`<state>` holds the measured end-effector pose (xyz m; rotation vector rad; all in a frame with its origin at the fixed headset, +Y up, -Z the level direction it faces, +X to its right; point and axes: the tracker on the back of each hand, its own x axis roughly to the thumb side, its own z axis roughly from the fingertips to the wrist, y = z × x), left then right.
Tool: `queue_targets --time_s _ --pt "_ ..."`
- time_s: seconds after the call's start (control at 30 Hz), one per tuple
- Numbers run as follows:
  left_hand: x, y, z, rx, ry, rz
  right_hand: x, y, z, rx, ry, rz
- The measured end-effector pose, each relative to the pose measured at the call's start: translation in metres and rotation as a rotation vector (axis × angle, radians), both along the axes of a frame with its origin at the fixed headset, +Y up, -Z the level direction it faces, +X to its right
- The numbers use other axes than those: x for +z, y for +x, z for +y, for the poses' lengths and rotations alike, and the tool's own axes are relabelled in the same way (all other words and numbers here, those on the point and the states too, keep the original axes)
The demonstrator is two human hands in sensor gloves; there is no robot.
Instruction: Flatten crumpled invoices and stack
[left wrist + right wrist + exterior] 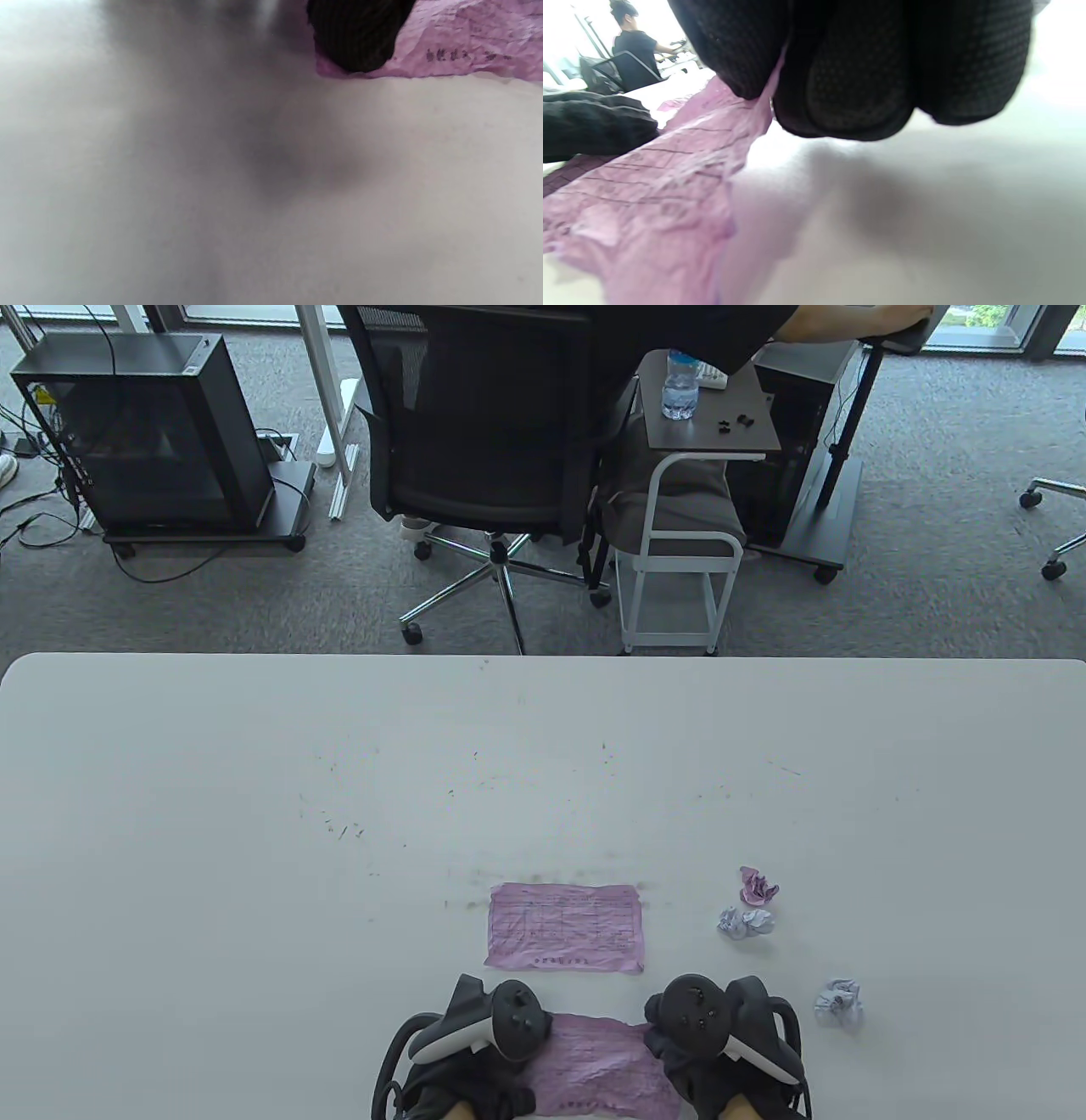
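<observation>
Table view: at six o'clock on the white table, the left hand and the right hand sit at the two short ends of a wrinkled pink paper invoice, which lies spread between them. By the look of it, the step in hand is the flattening of this second sheet. A smoothed pink invoice already lies flat just beyond, toward twelve o'clock. Out toward three o'clock wait a crumpled pink paper ball, a crumpled white paper ball touching or nearly touching it, and another white ball nearer the edge.

Left wrist view: one dark gloved fingertip presses on the sheet's corner; the paper is creased, thin, with printed characters. The other fingers are out of sight, so whether the hand curls round anything cannot be told.

Right wrist view: knitted dark fingers pinch the pink edge, which lifts off the table; ruled lines and fine wrinkles show on the paper.

Next would likely be stretching and pressing the sheet flat, then laying it squarely on the smoothed one.
</observation>
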<state>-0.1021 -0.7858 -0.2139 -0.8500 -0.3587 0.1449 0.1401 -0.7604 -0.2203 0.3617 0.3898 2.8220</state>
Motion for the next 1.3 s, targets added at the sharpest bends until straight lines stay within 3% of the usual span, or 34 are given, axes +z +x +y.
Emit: queue_targets --time_s 0.1,0.27,0.43,0.6,0.77,1.0,1.3 --pt "0.000 0.000 0.000 0.005 -0.002 0.001 -0.001 0.005 0.001 0.030 0.016 -0.038" --pt "-0.001 0.000 0.000 0.004 -0.008 0.005 0.001 0.012 0.018 0.092 0.199 -0.112" --pt "-0.001 0.000 0.001 0.001 -0.010 0.006 0.012 -0.016 0.035 -0.031 0.323 0.094" --pt "-0.001 -0.001 0.001 0.013 -0.017 0.016 0.030 -0.064 0.022 -0.046 0.163 0.481" --pt "-0.001 -0.001 0.000 0.017 -0.013 0.019 0.044 -0.089 0.006 0.107 0.133 0.655" --pt "-0.001 -0.001 0.001 0.020 -0.018 0.021 0.046 -0.099 -0.010 0.182 -0.147 0.703" --pt "-0.002 0.000 0.001 0.017 -0.028 0.027 0.032 -0.089 -0.004 0.124 -0.242 0.597"
